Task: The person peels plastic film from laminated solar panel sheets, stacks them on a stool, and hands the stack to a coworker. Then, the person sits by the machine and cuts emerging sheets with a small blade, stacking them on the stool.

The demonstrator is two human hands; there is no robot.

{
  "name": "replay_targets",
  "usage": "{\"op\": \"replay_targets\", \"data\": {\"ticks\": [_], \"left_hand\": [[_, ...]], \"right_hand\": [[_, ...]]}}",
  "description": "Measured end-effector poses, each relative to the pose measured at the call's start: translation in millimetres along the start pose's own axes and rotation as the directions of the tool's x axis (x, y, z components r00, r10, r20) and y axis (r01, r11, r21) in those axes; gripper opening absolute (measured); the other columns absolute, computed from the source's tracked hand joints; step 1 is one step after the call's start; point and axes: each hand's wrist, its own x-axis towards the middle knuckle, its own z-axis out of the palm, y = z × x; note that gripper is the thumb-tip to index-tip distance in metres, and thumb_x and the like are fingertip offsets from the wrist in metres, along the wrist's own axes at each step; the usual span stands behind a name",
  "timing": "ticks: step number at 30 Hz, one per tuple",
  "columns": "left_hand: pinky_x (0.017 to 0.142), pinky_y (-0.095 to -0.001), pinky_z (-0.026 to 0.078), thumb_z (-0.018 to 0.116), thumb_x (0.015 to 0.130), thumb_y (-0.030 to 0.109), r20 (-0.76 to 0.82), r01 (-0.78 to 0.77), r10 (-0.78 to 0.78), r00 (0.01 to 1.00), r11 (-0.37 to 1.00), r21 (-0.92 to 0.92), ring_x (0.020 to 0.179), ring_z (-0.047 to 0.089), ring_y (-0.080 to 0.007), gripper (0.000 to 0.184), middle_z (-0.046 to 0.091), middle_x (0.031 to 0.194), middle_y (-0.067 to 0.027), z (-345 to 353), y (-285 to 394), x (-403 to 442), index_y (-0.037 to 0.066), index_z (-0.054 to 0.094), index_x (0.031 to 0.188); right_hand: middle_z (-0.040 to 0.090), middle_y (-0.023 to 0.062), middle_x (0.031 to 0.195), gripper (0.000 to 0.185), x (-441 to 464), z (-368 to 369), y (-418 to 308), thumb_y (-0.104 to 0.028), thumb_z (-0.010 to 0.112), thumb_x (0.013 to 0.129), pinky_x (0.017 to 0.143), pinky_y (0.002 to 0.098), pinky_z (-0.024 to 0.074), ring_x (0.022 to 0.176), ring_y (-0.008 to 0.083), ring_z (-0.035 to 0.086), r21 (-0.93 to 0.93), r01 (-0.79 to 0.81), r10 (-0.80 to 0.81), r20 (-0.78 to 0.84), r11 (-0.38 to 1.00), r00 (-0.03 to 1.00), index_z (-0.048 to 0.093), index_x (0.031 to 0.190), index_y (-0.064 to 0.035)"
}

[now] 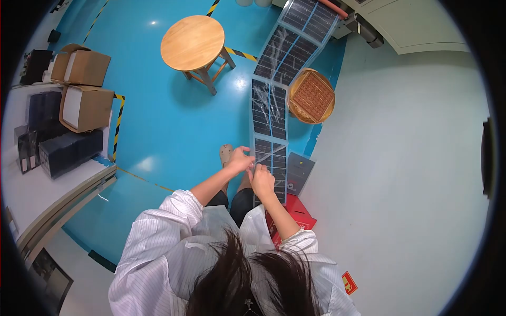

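Note:
A long strip of black solar panels (270,108), joined in sections and edged with clear film, runs from the top of the view down to my lap. My left hand (241,160) is at the strip's left edge, fingers bent and closed at the film there. Just below and to its right, my right hand (262,180) lies over the same edge with its fingers curled onto it. The two hands nearly touch. Exactly how much of the edge is pinched between the fingertips is too small to see.
A round wooden stool (193,43) stands ahead on the blue floor (153,121). Another stool with a woven seat (312,97) is beside the strip. To the right are a grey box (301,174), a red box (300,213) and a wall (390,174). Cardboard boxes (87,108) sit left.

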Motion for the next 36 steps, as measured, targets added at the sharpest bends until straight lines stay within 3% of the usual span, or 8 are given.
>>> {"op": "replay_targets", "data": {"ticks": [5,7,10,17,24,29,33,36], "left_hand": [[0.054,-0.0283,0.052,0.060,0.078,0.015,0.083,-0.083,0.073,0.994,0.988,0.130,0.063,0.061,-0.0165,0.049,0.060,0.085,-0.0109,-2.5,-3.9,-0.7,-0.004,0.042,0.120],[0.060,-0.0299,0.053,0.056,0.085,0.028,0.072,0.069,-0.043,0.996,0.913,-0.401,0.070,0.061,-0.0165,0.047,0.059,0.091,-0.0090,0.0,-9.1,-18.4,-0.001,0.042,0.119],[0.066,-0.0342,0.053,0.050,0.088,0.040,0.462,0.290,0.029,0.886,0.743,-0.603,0.076,0.060,-0.0155,0.039,0.058,0.091,-0.0046,2.6,-29.7,-36.4,0.007,0.044,0.107],[0.068,-0.0284,0.051,0.048,0.091,0.027,0.474,0.192,0.169,0.864,0.760,-0.621,0.075,0.059,-0.0135,0.022,0.059,0.084,-0.0039,-14.3,-38.6,-52.4,0.007,0.047,0.101],[0.078,-0.0291,0.045,0.053,0.088,0.014,0.236,-0.005,0.106,0.966,0.919,-0.395,0.085,0.057,-0.0143,0.021,0.062,0.096,-0.0082,-38.1,-69.6,-40.4,-0.001,0.056,0.102],[0.078,-0.0287,0.044,0.053,0.088,0.013,0.279,0.002,0.155,0.948,0.872,-0.490,0.086,0.056,-0.0143,0.020,0.062,0.096,-0.0070,-43.4,-98.5,-46.5,-0.001,0.056,0.101],[0.080,-0.0281,0.043,0.054,0.087,0.012,0.269,-0.099,0.170,0.948,0.961,-0.259,0.088,0.054,-0.0131,0.023,0.061,0.099,-0.0060,-59.1,-138.4,-53.9,-0.002,0.055,0.104],[0.082,-0.0286,0.042,0.055,0.086,0.012,0.216,-0.056,0.112,0.970,0.966,-0.250,0.091,0.054,-0.0140,0.031,0.059,0.104,-0.0067,-70.1,-155.5,-62.2,-0.004,0.051,0.113]], "right_hand": [[0.059,0.0151,0.072,0.029,12.8,-3.1,27.9,-0.028,0.047,0.089,0.056,0.0407,0.0471,0.069,0.0305,0.060,0.238,0.226,-0.245,0.055,0.945,0.968,0.053,0.082,0.0003],[0.058,0.0125,0.069,0.030,15.9,-4.4,34.3,-0.027,0.045,0.090,0.054,0.0384,0.0456,0.064,0.0270,0.060,0.350,0.311,-0.344,0.034,0.884,0.938,0.053,0.081,0.0000],[0.051,0.0014,0.064,0.032,12.9,-19.2,23.0,-0.029,0.045,0.092,0.054,0.0238,0.0387,0.058,0.0085,0.044,0.807,-0.260,-0.272,0.453,0.531,0.849,0.053,0.078,-0.0014],[0.048,0.0005,0.059,0.030,7.0,-2.6,27.7,-0.025,0.046,0.091,0.051,0.0227,0.0399,0.053,0.0104,0.049,0.885,-0.440,-0.284,0.388,-0.150,0.877,0.044,0.066,-0.0088],[0.043,0.0011,0.051,0.025,11.9,-46.4,73.9,-0.018,0.052,0.084,0.040,0.0279,0.0388,0.043,0.0127,0.044,0.944,-0.288,0.187,0.316,-0.163,0.930,0.045,0.061,-0.0109],[0.056,0.0069,0.071,0.015,22.7,-79.0,152.7,-0.017,0.051,0.083,0.059,0.0294,0.0463,0.063,0.0168,0.055,0.934,-0.313,0.293,0.254,0.174,0.922,0.054,0.075,-0.0047],[0.040,0.0195,0.126,0.022,51.5,-109.3,170.9,-0.018,0.047,0.086,0.094,0.0503,0.0390,0.114,0.0326,0.046,0.891,0.089,0.370,0.092,-0.445,0.925,0.048,0.094,0.0021],[0.050,0.0161,0.113,0.019,68.8,-162.7,145.5,-0.020,0.047,0.087,0.085,0.0465,0.0451,0.100,0.0302,0.054,0.939,0.093,0.502,0.092,-0.332,0.860,0.048,0.094,-0.0013]]}}
